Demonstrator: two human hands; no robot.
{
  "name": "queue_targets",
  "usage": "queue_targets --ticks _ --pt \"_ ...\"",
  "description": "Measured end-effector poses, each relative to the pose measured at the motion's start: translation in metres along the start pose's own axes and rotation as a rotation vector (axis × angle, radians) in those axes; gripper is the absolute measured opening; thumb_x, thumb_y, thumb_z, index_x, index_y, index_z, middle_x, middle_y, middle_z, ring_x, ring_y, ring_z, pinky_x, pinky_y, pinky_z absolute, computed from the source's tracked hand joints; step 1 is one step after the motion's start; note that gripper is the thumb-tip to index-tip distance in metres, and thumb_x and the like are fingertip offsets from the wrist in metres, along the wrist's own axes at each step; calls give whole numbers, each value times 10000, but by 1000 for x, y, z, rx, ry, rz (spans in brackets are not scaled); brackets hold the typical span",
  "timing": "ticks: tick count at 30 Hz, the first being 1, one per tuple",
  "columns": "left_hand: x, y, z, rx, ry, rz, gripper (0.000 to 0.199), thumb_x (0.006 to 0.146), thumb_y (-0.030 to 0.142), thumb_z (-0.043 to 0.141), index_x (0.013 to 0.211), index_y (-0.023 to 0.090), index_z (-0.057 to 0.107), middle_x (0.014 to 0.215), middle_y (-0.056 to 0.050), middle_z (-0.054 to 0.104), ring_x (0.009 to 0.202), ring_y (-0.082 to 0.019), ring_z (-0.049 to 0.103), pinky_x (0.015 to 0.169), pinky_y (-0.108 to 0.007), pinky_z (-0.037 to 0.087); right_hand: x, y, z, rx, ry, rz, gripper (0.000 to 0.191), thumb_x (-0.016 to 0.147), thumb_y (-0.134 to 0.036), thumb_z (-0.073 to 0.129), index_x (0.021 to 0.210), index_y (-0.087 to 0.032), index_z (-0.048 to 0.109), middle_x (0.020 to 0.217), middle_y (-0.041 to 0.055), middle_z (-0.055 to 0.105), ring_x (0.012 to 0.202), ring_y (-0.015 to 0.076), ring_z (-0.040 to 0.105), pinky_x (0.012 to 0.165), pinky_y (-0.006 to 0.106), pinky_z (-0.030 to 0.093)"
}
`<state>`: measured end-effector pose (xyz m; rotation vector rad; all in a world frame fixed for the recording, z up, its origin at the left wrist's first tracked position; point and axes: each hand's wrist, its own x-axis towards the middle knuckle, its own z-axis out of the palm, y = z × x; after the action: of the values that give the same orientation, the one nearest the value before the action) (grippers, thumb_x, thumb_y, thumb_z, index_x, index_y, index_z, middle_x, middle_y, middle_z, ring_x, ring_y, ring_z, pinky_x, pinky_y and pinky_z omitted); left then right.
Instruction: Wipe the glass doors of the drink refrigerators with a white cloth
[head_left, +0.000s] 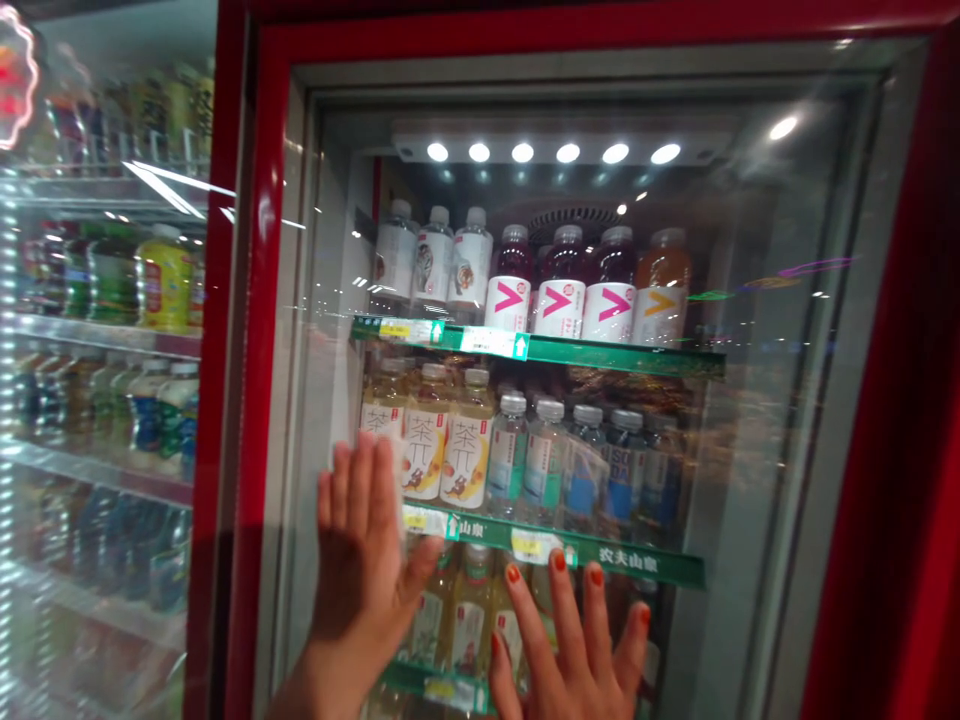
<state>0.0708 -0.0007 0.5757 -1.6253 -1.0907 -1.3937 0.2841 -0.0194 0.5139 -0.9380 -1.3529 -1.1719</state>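
Note:
My left hand (364,545) is raised flat at the glass door (772,430) of a drinks fridge, with its fingers straight and close together and its thumb out to the right. A pale, blurred patch shows beside its fingertips; I cannot make out what it is. Lower and to the right, my right hand (574,650) has its orange-nailed fingers spread, in front of the same door. Whether either palm touches the glass is hard to tell. Behind the pane stand tea bottles (425,440), clear water bottles (547,460) and purple drink bottles (562,285).
The door's red frame (270,300) runs up the left and across the top. Green shelf edges (622,357) carry price tags. Further left stands another fridge with yellow (165,280) and other bottles on its shelves. Ceiling lamps (568,153) shine inside, and reflections cross the glass.

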Motion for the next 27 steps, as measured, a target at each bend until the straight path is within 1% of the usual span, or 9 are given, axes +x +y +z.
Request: queue_targets --ticks 3,6,10,13,16,18,20,23,27 --pt "-42 17 2 59 -61 296 895 1075 650 367 1768 107 209 1849 -92 228 1742 -284 140 1452 -430 61 -1 -6 4 40 39 82 692 1009 -382 590 1685 -391 442 1773 -21 382 1689 277 321 1419 615 146" --pt "-75 -5 0 121 -20 200 847 1067 524 437 1786 183 147 1863 -18 159 1747 -229 104 1458 -404 59 -5 -8 7 57 48 102 671 1000 -409 610 1658 -424 480 1758 -45 412 1678 297 351 1413 639 153" --pt "-22 -36 -6 41 6 -153 836 1086 446 417 1794 234 26 1880 -41 8 1750 -298 33 1444 -557 68 -7 -6 10 61 69 99 656 997 -440 625 1641 -435 501 1748 -57 425 1670 287 369 1418 613 152" --pt "16 -15 -5 40 36 -53 856 1106 575 375 1786 148 80 1875 -117 56 1747 -340 42 1435 -571 70 -5 -8 12 66 105 119 606 1013 -458 623 1613 -447 535 1726 -65 458 1661 273 389 1419 596 163" --pt "-8 12 -2 83 -35 257 852 1104 633 347 1775 133 184 1857 -76 199 1741 -288 131 1446 -456 83 -6 -10 13 73 107 141 597 1025 -442 617 1616 -440 533 1727 -52 456 1662 282 388 1412 618 174" --pt "-34 10 -1 131 -31 341 829 1106 606 390 1774 151 205 1854 -35 208 1740 -264 140 1446 -408 73 -7 -10 13 77 104 141 608 1022 -430 614 1623 -435 525 1734 -45 445 1665 291 381 1409 634 172" --pt "-41 -5 -1 152 4 196 817 1107 514 456 1782 164 158 1868 -39 141 1746 -263 92 1447 -404 68 -10 -7 12 80 91 128 628 1008 -437 627 1627 -436 520 1734 -43 448 1670 299 372 1407 652 162" --pt "-12 -20 -1 102 37 -79 845 1100 420 485 1790 188 57 1877 -84 39 1748 -318 24 1445 -525 87 -12 -4 11 61 38 74 687 983 -454 661 1649 -418 497 1714 -15 497 1687 318 332 1401 686 134" --pt "8 3 0 69 24 90 826 1112 559 401 1784 165 126 1868 -86 146 1746 -319 72 1443 -530 56 -11 -6 7 85 20 84 709 989 -440 663 1670 -414 469 1730 -4 489 1693 321 320 1402 681 126"
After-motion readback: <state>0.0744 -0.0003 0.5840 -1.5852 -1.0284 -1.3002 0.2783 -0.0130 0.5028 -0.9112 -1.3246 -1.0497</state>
